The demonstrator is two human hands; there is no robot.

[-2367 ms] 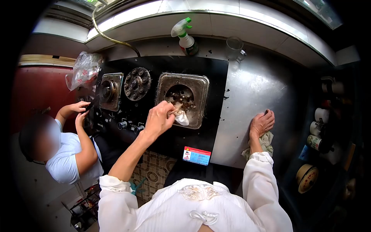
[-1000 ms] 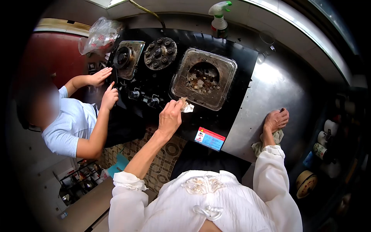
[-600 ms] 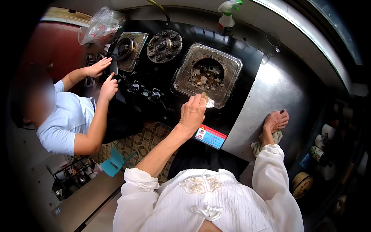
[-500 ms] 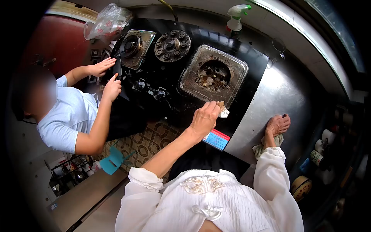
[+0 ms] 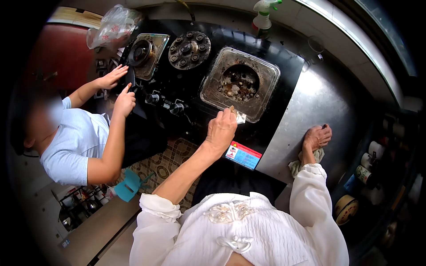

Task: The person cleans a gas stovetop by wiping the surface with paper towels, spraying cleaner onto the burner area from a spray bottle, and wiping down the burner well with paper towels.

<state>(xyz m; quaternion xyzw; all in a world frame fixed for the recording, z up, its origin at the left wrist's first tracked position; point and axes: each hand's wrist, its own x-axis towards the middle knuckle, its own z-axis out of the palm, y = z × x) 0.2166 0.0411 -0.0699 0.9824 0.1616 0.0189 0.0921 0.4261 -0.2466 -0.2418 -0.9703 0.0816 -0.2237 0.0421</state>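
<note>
My left hand (image 5: pixel 221 129) is closed on a crumpled tissue (image 5: pixel 240 118), white with a brownish part. It is at the near rim of a greasy square metal burner tray (image 5: pixel 208 95) on the black stovetop (image 5: pixel 195 84). Dark, crumbly residue fills the round opening of that tray. On the steel counter to the right rests my right hand (image 5: pixel 317 137), its fingers curled in; whether anything is inside them is hidden. A pale, damp-looking cloth (image 5: pixel 294 168) lies under that wrist.
A person in a light blue shirt (image 5: pixel 77 137) at the left holds a dark flat blade (image 5: pixel 130 77). A round burner (image 5: pixel 189 50), spray bottle (image 5: pixel 262 20) and plastic bag (image 5: pixel 116 26) line the back. A colourful label (image 5: pixel 243 155) is on the stove's front edge.
My left hand with the tissue has moved slightly left and nearer along the tray's rim. The view has shifted a little. My right hand stays on the counter.
</note>
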